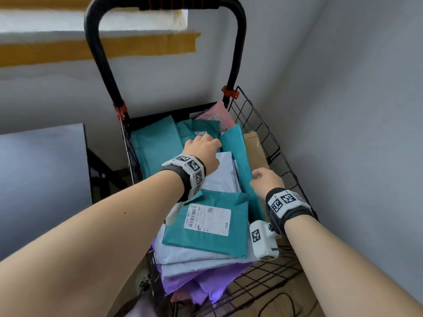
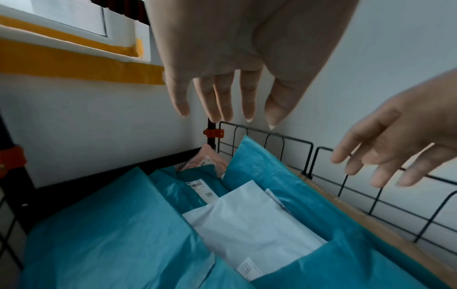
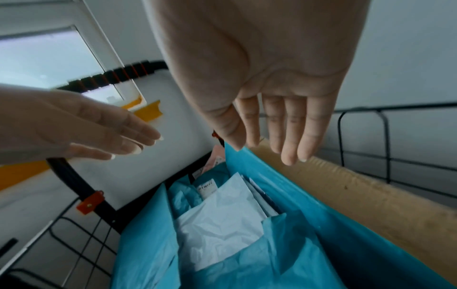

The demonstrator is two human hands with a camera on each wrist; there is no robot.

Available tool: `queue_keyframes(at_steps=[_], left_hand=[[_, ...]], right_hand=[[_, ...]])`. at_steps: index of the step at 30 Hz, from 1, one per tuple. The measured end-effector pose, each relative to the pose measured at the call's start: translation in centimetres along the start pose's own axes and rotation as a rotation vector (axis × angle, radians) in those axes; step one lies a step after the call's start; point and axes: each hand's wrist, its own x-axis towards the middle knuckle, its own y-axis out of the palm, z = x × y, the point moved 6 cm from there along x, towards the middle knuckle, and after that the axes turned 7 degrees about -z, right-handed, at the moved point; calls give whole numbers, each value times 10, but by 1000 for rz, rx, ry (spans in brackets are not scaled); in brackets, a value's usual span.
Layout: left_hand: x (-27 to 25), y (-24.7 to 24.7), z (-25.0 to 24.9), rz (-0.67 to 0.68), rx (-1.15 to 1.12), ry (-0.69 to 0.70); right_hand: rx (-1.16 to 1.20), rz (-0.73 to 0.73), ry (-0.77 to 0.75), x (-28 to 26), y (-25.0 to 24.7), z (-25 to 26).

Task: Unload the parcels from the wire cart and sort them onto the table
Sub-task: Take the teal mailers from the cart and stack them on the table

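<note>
- The left hand (image 1: 201,151) hangs over the far half of the wire cart (image 1: 258,124), palm down; its grip is released, fingers straight and slightly spread in the left wrist view, grasping nothing.
- The right hand (image 1: 266,179) hangs nearer the person and toward the cart's right wall; its grip is released too, fingers straight and close together in the right wrist view, holding nothing.
- The parcels are all inside the cart.
- Right below the left grip lies a white mailer (image 2: 249,217), tucked between teal bags; just past its fingertips a teal mailer with a white label (image 2: 197,185) shows.
- Beyond that, at the far right corner, a pink parcel (image 1: 217,114) stands on edge.
- Just under the right grip's fingertips an upright teal mailer (image 3: 284,195) leans against a flat cardboard box (image 3: 366,197), which stands along the right wire wall.
- Behind both grips, toward the person, a teal mailer with a large shipping label (image 1: 206,225) lies on top of white mailers, with purple bags (image 1: 192,287) beneath them.
- To the left of the left arm, a grey table (image 1: 41,170) corner shows outside the cart.
- The cart's black handle (image 1: 98,72) rises beyond both grips against the white wall.
</note>
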Motion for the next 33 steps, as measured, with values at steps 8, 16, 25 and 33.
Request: queue_keyframes(at_steps=[8,16,25,33], left_hand=[[35,51,9,84,-50,-242],[44,92,8,175,-77,-376],[48,68,5,97,-108,-464],[31,23,-2,-26,-221,-541]], right_hand=[[-8,150,2,89,35,-11],[-68,154,-128,131,43,-21],[268,-42,-139,143,-29,11],[568,-139,-93,124,-85,22]])
